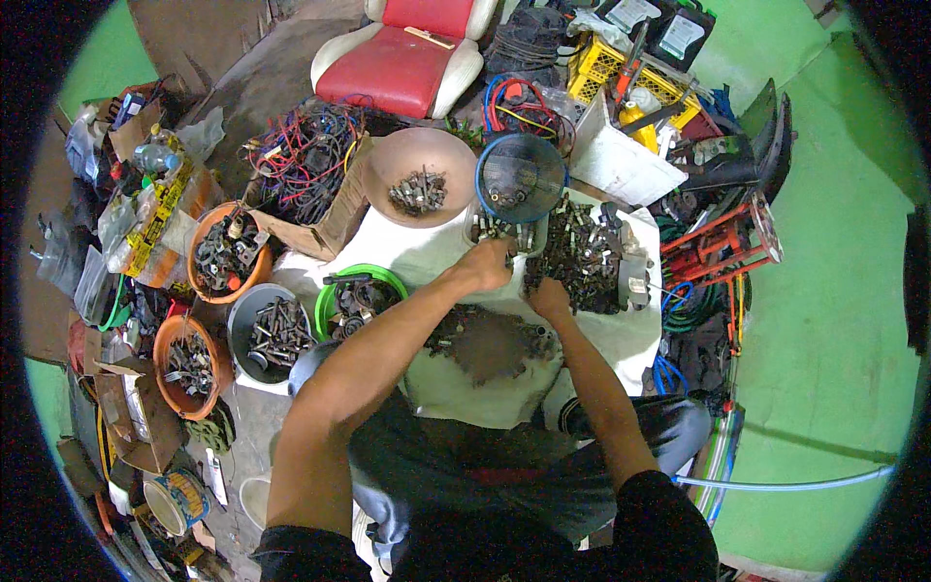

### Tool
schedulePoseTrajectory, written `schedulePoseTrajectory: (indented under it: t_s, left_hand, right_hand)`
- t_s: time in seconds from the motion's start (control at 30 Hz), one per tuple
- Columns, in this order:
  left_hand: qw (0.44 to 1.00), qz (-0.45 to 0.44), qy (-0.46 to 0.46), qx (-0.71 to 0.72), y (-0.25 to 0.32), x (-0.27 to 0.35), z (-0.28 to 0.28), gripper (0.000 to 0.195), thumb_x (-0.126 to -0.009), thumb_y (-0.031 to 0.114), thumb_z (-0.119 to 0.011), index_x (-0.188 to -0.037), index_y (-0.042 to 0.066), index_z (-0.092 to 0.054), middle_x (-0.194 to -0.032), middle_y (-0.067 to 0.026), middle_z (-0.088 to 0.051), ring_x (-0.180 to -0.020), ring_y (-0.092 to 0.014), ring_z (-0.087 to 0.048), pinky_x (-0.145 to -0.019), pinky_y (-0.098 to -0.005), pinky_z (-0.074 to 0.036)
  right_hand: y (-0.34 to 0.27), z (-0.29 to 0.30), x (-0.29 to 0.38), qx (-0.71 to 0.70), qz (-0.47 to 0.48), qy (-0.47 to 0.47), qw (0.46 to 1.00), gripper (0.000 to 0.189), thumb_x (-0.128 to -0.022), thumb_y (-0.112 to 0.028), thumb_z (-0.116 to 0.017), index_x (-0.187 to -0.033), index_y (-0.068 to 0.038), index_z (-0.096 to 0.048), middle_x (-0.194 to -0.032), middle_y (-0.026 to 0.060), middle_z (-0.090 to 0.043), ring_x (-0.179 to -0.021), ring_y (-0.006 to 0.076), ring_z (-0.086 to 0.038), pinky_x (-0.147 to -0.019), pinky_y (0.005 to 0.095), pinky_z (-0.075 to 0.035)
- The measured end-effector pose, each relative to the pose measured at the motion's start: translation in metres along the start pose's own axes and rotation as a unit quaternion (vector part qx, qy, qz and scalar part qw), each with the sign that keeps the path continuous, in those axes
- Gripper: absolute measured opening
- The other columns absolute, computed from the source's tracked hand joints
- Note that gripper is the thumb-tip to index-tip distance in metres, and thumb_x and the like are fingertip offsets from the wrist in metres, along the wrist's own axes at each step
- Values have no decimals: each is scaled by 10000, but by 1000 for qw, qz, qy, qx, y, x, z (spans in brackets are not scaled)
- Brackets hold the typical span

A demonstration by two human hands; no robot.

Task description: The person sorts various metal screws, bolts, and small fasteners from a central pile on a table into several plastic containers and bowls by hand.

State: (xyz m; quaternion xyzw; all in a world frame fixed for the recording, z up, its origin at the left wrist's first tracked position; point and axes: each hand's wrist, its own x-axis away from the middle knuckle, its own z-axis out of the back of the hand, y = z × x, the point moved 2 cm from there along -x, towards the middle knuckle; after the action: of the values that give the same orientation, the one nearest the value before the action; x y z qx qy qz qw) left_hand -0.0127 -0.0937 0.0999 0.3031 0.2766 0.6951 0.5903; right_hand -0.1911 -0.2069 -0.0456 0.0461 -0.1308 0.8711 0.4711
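My left hand (489, 265) is at the near edge of a clear plastic container (540, 246) of small metal parts, with its fingers curled. Whether it grips a part cannot be made out. Farther right, my right hand (550, 298) touches the near left edge of a heap of dark bolts and small fittings (586, 251) on a white sheet (429, 256); its fingertips are hidden. A blue mesh basket (522, 182) with a few ring-shaped parts stands just beyond the container. Before my lap lies a dirt-covered pale surface (476, 396) with scattered bits along its far edge.
To the left stand a green basin (398, 280), a grey bucket of bolts (240, 342) and two orange pots (195, 265) of metal parts. Farther back are a pinkish bowl (385, 164), tangled wires (305, 164) and a red-and-white seat (393, 65). A red metal frame (727, 244) lies right.
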Motion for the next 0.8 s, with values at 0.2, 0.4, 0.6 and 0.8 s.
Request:
schedulePoseTrajectory:
  t_s: [0.2,0.4,0.6,0.8]
  left_hand:
    - [1000,23,-8,17,9,1,0,446,-666,25,-479,-1105,-52,-469,-979,-278,-559,-950,-374,-546,-841,-409,-430]
    - [999,22,-33,7,7,2,4,456,-695,84,-505,-1121,-70,-451,-999,-292,-545,-971,-390,-530,-852,-410,-422]
    - [1000,20,-6,16,8,-4,-2,450,-754,186,-487,-1119,-73,-439,-1021,-296,-532,-980,-400,-518,-863,-422,-413]
    - [999,42,-26,-3,6,-3,2,493,-763,190,-470,-1182,-58,-391,-1055,-296,-518,-998,-403,-508,-886,-428,-400]
  right_hand:
    - [60,-6,10,-600,-122,-28,790,296,-840,-313,-435,-912,-47,-542,-719,72,-539,-588,205,-487,-544,358,-419]
    - [45,30,11,-783,-135,-3,607,387,-849,-410,-436,-961,-53,-534,-828,99,-526,-648,215,-476,-627,363,-429]
    - [50,22,-15,-145,-70,105,981,331,-752,-266,-616,-1007,-55,-602,-924,161,-603,-809,313,-582,-657,393,-478]
    - [27,5,-8,-33,-72,120,990,240,-719,-242,-628,-837,-34,-642,-766,177,-618,-771,351,-604,-693,420,-491]
